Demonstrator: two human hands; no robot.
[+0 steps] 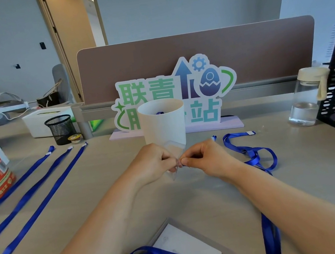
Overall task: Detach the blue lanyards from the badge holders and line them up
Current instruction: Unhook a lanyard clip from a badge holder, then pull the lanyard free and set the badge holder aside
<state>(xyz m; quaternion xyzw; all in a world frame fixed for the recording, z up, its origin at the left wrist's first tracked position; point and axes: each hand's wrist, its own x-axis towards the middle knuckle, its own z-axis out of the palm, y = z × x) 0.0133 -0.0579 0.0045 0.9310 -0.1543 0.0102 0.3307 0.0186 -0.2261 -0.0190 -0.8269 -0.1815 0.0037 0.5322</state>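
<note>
In the head view, a clear badge holder (173,148) is held just in front of the white cup (162,120). It is gripped by the curled fingers of the left hand (152,163), and its edge is pinched between thumb and forefinger of the right hand (203,157); the clip is hidden there. A tangled blue lanyard (254,154) lies right of the cup, and 3 straightened lanyards (28,196) lie left of it. If the clip is tugged hard, the thin slot could be torn. The cup could also be knocked by the knuckles.

Left hand (151,163) and right hand (204,157) pinching clear badge holder (175,147), three blue lanyards (28,195) lined up left
</note>
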